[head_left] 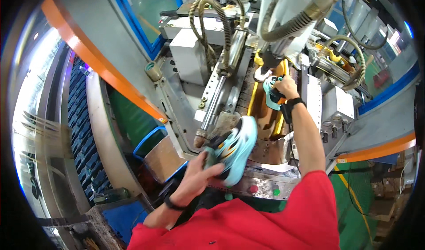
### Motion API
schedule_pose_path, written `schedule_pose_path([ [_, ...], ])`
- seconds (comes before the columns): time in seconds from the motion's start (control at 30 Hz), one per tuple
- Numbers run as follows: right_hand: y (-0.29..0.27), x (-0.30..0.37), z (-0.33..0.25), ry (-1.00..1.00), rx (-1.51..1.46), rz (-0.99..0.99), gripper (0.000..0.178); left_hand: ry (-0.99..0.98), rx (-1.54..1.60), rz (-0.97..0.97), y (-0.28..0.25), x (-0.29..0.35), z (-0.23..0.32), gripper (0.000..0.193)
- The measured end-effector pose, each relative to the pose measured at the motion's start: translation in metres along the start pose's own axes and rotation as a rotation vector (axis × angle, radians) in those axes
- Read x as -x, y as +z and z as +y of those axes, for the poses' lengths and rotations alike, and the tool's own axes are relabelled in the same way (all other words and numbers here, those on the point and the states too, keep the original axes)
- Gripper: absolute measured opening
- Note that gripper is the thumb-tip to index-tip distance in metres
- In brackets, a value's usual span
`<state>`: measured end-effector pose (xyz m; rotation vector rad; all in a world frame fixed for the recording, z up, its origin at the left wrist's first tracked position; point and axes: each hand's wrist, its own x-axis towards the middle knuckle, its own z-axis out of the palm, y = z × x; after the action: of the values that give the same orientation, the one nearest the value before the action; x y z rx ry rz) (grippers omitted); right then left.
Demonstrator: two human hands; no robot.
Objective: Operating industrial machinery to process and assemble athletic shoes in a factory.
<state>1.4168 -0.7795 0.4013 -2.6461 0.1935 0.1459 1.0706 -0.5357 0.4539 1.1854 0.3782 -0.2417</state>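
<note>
One shoe (pixel 242 146) is left of another shoe (pixel 272 100) (and nearer).

Left grip (pixel 197 175) holds light-blue shoe (pixel 241 144); right grip (pixel 287 87) on second shoe (pixel 269 92) between yellow rails (pixel 280 126).

Orange bar (pixel 102 75), green floor (pixel 361 186)

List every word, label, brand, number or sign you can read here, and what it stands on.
None reads clearly enough to quote.
Front panel, near the red button and green button: dark markings, too small and blurred.
Left orange bar: small pale label near its lower end, too small.
Shoe in left hand: no legible lettering.
</note>
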Motion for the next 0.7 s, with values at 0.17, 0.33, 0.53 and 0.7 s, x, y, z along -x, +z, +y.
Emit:
schedule_pose_path([
  [0.17, 0.090, -0.025, 0.002, -0.010, 0.080, 0.270, 0.051, 0.187, 0.160, 0.382, -0.049, 0.105, -0.010, 0.047],
  [0.33, 0.064, 0.005, 0.011, -0.219, 0.098, 0.260, 0.063, 0.256, 0.357, 0.680, -0.064, 0.172, -0.069, 0.040],
  [0.53, 0.078, 0.303, -0.016, -0.951, -0.446, -0.023, 0.007, 0.180, 0.557, 0.924, -0.026, 0.221, -0.125, 0.033],
  [0.7, 0.216, 0.330, 0.048, -1.086, -0.139, -0.269, 0.019, 0.184, 0.634, 0.961, 0.002, 0.253, -0.158, 0.028],
])
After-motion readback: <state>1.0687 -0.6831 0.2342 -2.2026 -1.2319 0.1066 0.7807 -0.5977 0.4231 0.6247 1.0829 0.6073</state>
